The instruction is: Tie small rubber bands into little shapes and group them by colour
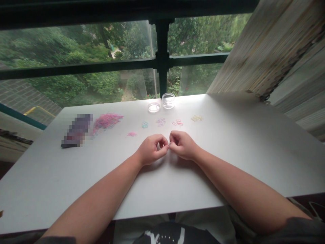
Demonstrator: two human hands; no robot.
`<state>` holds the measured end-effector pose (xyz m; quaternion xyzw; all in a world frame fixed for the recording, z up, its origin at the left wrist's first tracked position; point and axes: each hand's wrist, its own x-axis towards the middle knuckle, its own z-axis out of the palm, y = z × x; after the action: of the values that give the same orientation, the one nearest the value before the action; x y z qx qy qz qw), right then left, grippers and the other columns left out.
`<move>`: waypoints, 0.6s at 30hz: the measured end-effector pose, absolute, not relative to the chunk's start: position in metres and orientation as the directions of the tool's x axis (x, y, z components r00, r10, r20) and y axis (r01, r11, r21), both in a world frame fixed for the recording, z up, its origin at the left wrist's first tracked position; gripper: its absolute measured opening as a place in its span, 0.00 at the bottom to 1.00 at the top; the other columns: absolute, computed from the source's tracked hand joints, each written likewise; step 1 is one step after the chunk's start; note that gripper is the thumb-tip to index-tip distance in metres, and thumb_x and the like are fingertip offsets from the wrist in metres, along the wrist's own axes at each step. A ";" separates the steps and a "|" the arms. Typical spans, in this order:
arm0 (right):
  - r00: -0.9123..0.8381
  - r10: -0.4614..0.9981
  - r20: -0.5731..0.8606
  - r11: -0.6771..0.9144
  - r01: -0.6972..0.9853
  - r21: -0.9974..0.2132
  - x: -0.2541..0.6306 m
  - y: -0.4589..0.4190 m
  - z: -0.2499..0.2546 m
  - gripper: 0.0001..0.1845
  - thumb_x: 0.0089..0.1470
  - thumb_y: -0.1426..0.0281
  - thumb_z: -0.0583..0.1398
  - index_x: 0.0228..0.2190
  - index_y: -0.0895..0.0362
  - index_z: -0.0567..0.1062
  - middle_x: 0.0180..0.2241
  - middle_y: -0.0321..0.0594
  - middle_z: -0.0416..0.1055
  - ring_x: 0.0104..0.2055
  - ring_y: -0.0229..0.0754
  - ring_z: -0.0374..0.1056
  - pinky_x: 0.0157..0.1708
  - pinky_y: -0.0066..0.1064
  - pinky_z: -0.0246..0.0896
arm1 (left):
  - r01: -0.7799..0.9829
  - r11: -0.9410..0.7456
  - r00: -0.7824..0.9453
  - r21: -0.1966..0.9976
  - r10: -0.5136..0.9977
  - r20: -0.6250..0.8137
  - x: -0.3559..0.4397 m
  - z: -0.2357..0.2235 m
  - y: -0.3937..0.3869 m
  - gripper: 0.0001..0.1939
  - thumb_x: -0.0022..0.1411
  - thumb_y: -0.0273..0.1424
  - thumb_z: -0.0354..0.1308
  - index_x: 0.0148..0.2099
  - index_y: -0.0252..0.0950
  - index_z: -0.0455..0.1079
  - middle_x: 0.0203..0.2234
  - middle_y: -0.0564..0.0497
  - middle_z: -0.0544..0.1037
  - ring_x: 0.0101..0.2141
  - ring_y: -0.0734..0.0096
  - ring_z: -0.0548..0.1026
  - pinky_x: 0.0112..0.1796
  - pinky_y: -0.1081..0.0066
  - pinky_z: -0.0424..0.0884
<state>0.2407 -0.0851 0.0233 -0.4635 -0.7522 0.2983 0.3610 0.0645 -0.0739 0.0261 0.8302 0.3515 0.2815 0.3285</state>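
Found L hand point(153, 149) and R hand point(185, 145) pinched tip-to-tip (item held, if any, unclear). Could scatter pink loops point(179, 121), 12 o'clock of R hand, w/ fwd knuckle sweep.

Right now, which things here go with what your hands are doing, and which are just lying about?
Likely job things, beyond the left hand and right hand:
big pinkish pile
small pink heap
teal pieces
lilac loops
pink loops
yellow loops
perhaps the clear pot and lid

Probably just there:
pixelated dark object
curtain
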 end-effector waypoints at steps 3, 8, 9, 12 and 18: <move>-0.293 0.923 0.249 0.372 0.518 -0.771 0.239 -0.086 0.024 0.09 0.40 0.74 0.54 0.18 0.56 0.56 0.17 0.29 0.53 0.21 0.31 0.48 0.20 0.24 0.44 | 0.397 -0.569 0.591 0.720 0.759 0.274 0.065 0.027 -0.075 0.02 0.54 0.28 0.54 0.30 0.34 0.66 0.25 0.53 0.71 0.26 0.76 0.67 0.29 0.74 0.63; -0.293 0.929 0.228 0.358 0.550 -0.754 0.237 -0.087 0.023 0.10 0.41 0.74 0.53 0.17 0.56 0.54 0.16 0.28 0.50 0.20 0.31 0.46 0.20 0.25 0.42 | 0.410 -0.573 0.562 0.710 0.772 0.298 0.066 0.027 -0.076 0.02 0.54 0.27 0.54 0.30 0.34 0.66 0.25 0.54 0.71 0.27 0.76 0.67 0.30 0.75 0.63; -0.301 0.927 0.226 0.361 0.547 -0.755 0.237 -0.087 0.023 0.10 0.42 0.74 0.53 0.17 0.56 0.54 0.16 0.28 0.50 0.20 0.31 0.46 0.20 0.25 0.42 | 0.412 -0.569 0.557 0.712 0.775 0.298 0.067 0.027 -0.076 0.01 0.54 0.27 0.54 0.30 0.34 0.66 0.24 0.54 0.71 0.26 0.76 0.67 0.30 0.75 0.63; -0.338 0.912 0.232 0.384 0.508 -0.771 0.239 -0.086 0.022 0.10 0.43 0.74 0.53 0.18 0.56 0.56 0.17 0.28 0.52 0.21 0.31 0.48 0.21 0.25 0.44 | 0.419 -0.543 0.536 0.727 0.795 0.285 0.066 0.027 -0.076 0.02 0.55 0.28 0.54 0.30 0.34 0.66 0.24 0.54 0.71 0.25 0.77 0.66 0.29 0.76 0.63; -0.330 0.908 0.259 0.372 0.351 -0.859 0.243 -0.083 0.019 0.04 0.46 0.74 0.55 0.29 0.57 0.65 0.23 0.31 0.62 0.23 0.32 0.57 0.24 0.25 0.53 | 0.417 -0.507 0.519 0.754 0.814 0.260 0.065 0.025 -0.076 0.04 0.56 0.30 0.55 0.31 0.34 0.66 0.24 0.55 0.71 0.23 0.79 0.64 0.26 0.76 0.62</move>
<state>0.2428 -0.0826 0.0188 -0.4298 -0.7320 0.3592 0.3878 0.0654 -0.0756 0.0246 0.8107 0.3798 0.3100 0.3199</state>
